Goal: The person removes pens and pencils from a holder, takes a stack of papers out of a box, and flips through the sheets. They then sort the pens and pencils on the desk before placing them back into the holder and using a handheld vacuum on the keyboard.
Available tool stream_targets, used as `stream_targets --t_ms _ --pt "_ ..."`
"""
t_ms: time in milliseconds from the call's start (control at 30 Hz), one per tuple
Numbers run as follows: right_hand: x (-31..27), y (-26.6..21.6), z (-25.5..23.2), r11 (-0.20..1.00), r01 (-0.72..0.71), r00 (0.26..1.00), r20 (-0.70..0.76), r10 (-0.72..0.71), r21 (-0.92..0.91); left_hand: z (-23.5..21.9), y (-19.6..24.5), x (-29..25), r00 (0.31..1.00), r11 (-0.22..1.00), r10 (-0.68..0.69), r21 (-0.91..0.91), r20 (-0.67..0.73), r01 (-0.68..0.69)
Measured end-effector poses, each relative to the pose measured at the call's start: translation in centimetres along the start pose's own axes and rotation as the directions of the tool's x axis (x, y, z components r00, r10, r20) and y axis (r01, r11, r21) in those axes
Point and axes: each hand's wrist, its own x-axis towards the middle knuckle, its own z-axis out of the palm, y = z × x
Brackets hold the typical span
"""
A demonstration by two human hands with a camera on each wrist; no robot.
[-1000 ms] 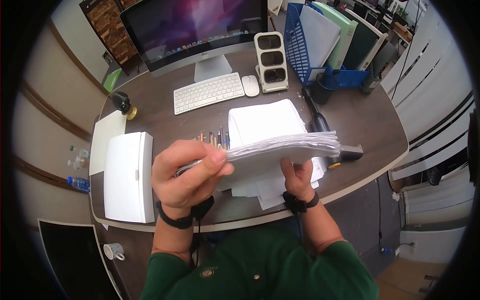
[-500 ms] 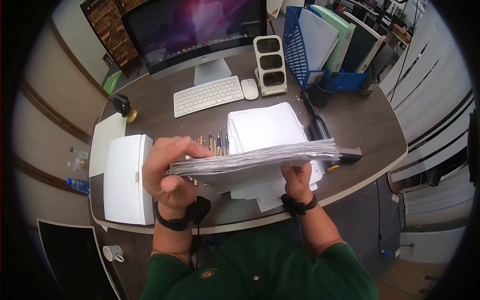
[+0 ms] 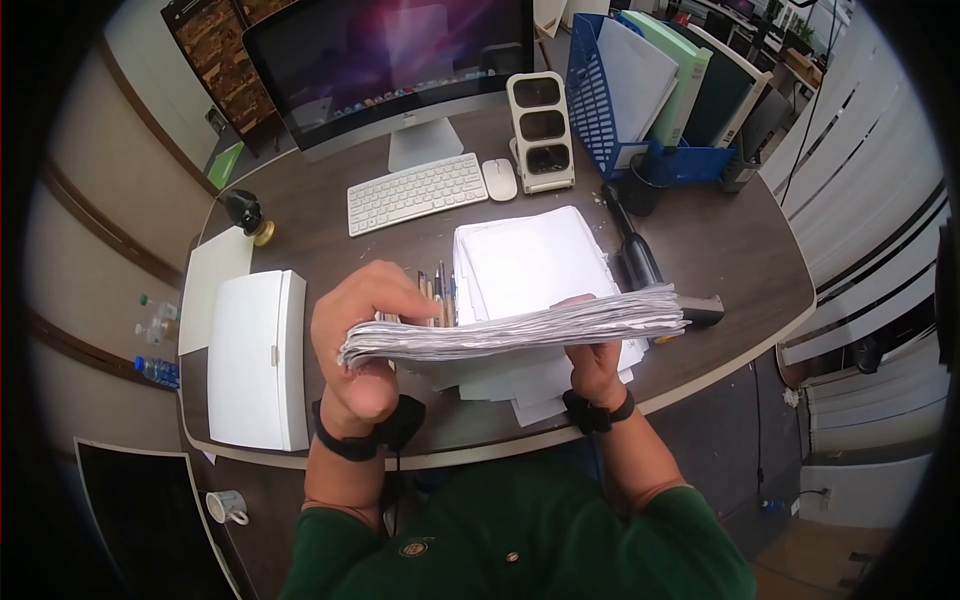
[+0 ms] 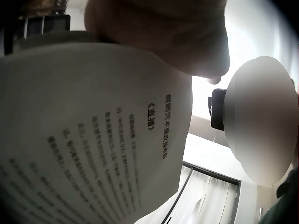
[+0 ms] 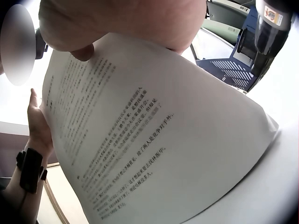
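A thick stack of paper (image 3: 520,328) is held up over the desk, its layered edge facing the head camera. My left hand (image 3: 345,318) grips its left end, the fingers along the far side and the thumb on the near side. Near the right end, my right hand (image 3: 597,374) holds the stack from below, with a fingertip showing over its far edge. Printed lines of text cover the stack's outer sheet (image 4: 112,140) in the left wrist view. Behind it lies a pile of white paper (image 3: 535,262), with looser sheets (image 3: 540,385) spread toward me.
Pens and pencils (image 3: 440,285) stand left of the pile. A white box (image 3: 255,360) sits at the left. A black handheld device (image 3: 635,250) lies to the right. Keyboard (image 3: 415,193), mouse (image 3: 500,180), monitor (image 3: 390,60) and blue file rack (image 3: 597,100) stand farther back.
The left hand has loosened and re-placed its fingers and thumb around the stack's left end. The stack has levelled, its edge turning more toward the head camera; a right fingertip now shows above it.
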Motion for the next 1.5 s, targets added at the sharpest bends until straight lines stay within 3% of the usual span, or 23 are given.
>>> stream_targets --t_ms 133,367,433,467,567,600,667,733,800,833,867,967,1000,1100,1167,1233,1333,1433,1500 --pt "-0.2 -0.1 -0.2 0.998 0.022 1.0 0.012 -0.021 -0.064 0.1 0.1 -0.1 1.0 0.998 0.007 0.059 0.007 -0.008" --pt "-0.3 -0.4 0.4 0.992 -0.044 0.997 -0.06 0.038 -0.114 -0.2 -2.8 -2.0 0.982 0.993 0.01 -0.116 -0.187 -0.032" --pt "-0.1 -0.8 0.5 0.986 0.005 0.999 -0.044 -0.012 -0.167 0.1 -4.2 -3.1 0.973 0.99 -0.037 -0.144 -0.226 0.004" --pt "0.1 -1.0 0.6 0.981 0.032 0.998 -0.042 -0.041 -0.193 -0.4 -5.7 -3.9 0.984 0.98 -0.003 -0.194 -0.178 -0.032" --pt "0.6 -1.9 1.4 0.989 0.026 0.997 -0.068 -0.036 -0.145 -0.5 -7.6 -7.6 0.969 0.976 -0.215 -0.052 -0.121 0.211" --pt "0.6 -2.3 1.7 0.996 -0.036 0.996 -0.082 0.029 -0.085 -0.3 -8.0 -7.9 0.972 0.982 -0.17 0.06 -0.16 0.182" --pt "1.5 -3.1 2.1 0.991 0.023 0.999 -0.041 -0.029 -0.135 0.2 -8.7 -8.5 0.974 0.952 -0.07 0.279 -0.215 0.13" --pt "2.4 -4.2 2.6 0.974 0.067 0.998 -0.004 -0.069 -0.215 -0.2 -8.9 -9.5 0.905 0.965 -0.244 0.01 -0.35 0.264" --pt "2.7 -4.8 3.3 0.986 -0.018 0.999 -0.037 0.011 -0.165 -0.6 -7.8 -8.8 0.919 0.976 -0.167 0.071 -0.358 0.205" --pt "2.7 -5.0 3.5 0.989 -0.056 0.998 -0.049 0.05 -0.137 -1.5 -7.8 -8.7 0.959 0.982 -0.014 0.179 -0.282 0.067" --pt "2.6 -5.0 3.6 0.985 -0.075 0.997 -0.015 0.073 -0.158 -1.6 -7.5 -8.8 0.944 0.989 -0.037 0.126 -0.327 0.082" --pt "2.5 -5.5 3.9 0.984 -0.176 0.982 0.066 0.174 0.023 -2.7 -7.0 -9.4 0.916 0.99 -0.137 -0.017 -0.378 0.141" --pt "2.4 -5.2 3.5 0.989 -0.144 0.986 0.094 0.14 0.032 -3.3 -6.9 -9.8 0.908 0.984 -0.175 -0.061 -0.381 0.164" --pt "2.6 -5.4 2.3 0.969 -0.229 0.973 -0.03 0.228 -0.089 -4.8 -6.5 -10.8 0.801 0.907 -0.374 -0.365 -0.468 0.21" --pt "2.3 -4.1 0.4 0.843 -0.267 0.963 -0.108 0.245 -0.468 -6.8 -7.2 -12.5 0.765 0.817 -0.512 -0.497 -0.391 0.293" --pt "1.6 -2.7 -1.9 0.599 -0.252 0.961 -0.126 0.245 -0.76 -7.5 -6.8 -13.5 0.687 0.681 -0.649 -0.652 -0.327 0.334" --pt "0.4 -0.6 -4.5 0.341 -0.124 0.975 -0.05 0.217 -0.932 -8.2 -7.8 -16.2 0.566 0.558 -0.783 -0.692 -0.258 0.457" --pt "0.4 0.6 -5.1 0.17 -0.09 0.971 -0.049 0.234 -0.981 -7.0 -8.0 -16.9 0.503 0.54 -0.821 -0.657 -0.271 0.526" --pt "1.2 0.5 -5.0 0.208 -0.192 0.921 -0.103 0.375 -0.959 -6.7 -8.5 -17.3 0.465 0.512 -0.847 -0.637 -0.259 0.577"
